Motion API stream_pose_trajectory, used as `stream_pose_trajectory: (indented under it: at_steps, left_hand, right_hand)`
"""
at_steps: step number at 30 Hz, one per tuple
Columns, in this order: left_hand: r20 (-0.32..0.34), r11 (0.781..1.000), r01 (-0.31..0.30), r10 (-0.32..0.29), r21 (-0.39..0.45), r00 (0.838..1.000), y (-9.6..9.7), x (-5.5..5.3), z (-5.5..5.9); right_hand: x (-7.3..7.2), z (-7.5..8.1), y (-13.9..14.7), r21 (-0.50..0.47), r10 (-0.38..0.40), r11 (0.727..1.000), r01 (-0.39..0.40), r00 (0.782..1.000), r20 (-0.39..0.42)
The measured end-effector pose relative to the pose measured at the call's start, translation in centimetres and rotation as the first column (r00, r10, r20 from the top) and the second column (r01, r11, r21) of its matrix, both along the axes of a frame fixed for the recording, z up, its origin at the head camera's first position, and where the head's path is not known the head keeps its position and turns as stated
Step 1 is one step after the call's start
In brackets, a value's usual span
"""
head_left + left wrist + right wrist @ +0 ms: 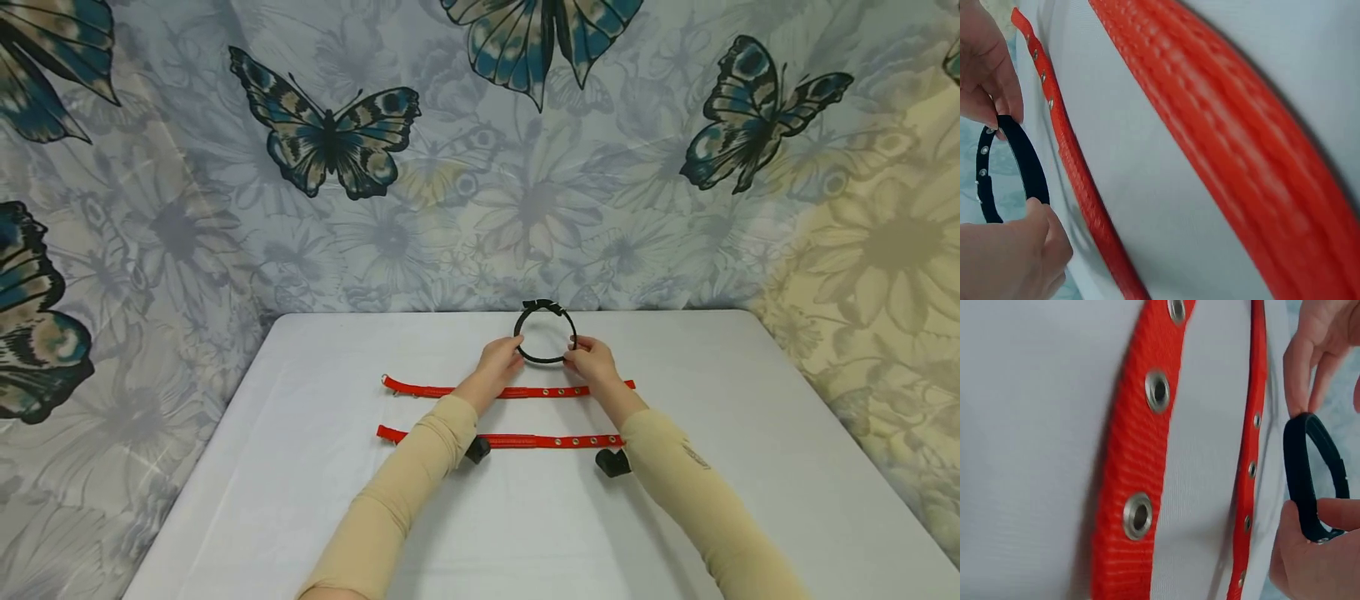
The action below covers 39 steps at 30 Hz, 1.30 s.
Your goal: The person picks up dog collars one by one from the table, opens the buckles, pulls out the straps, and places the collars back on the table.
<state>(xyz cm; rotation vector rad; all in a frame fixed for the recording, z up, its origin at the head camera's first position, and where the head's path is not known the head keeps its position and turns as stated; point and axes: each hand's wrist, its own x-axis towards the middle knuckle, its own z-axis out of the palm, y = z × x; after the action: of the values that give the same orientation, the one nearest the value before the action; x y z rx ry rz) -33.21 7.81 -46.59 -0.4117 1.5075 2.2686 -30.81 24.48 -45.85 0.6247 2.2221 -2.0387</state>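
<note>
A black collar [542,361] with metal eyelets [984,150] is fastened into a round loop, its buckle side away from me, near the table's far edge. My left hand [498,362] pinches its left side between thumb and fingers. On the opposite side, my right hand [592,364] grips the strap; the right wrist view shows thumb and fingers on either side of the band [1299,462]. Two red collars lie stretched out flat below the hands: a farther one [517,392] and a nearer one [517,441], both with eyelets towards the right. My forearms partly cover them.
A white cloth covers the table [300,517]. Behind it hangs a butterfly-and-flower backdrop [540,208], close to the far table edge. Small black devices [613,462] sit at my wrists, over the nearer red collar's level.
</note>
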Motion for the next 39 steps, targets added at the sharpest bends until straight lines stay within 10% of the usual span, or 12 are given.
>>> stream_pose_trajectory:
  at_steps: [8, 24, 39]
  left_hand:
    - [-0.083, 0.979, 0.143, -0.156, -0.146, 0.984, -3.4, 1.2, 0.1]
    - [-0.19, 0.98, 0.066, -0.102, -0.186, 0.977, -8.5, 6.1, 0.6]
    - [-0.255, 0.915, 0.15, -0.258, -0.374, 0.932, -12.6, 12.5, -0.9]
  right_hand:
    - [1.9, 0.4, -1.3, -0.03, 0.107, 0.994, -0.107, 0.994, -0.009]
    - [6.2, 0.0, -3.6, -0.127, 0.246, 0.959, -0.253, 0.967, -0.067]
    - [11.6, -1.7, -4.3, 0.035, 0.458, 0.889, -0.457, 0.88, -0.125]
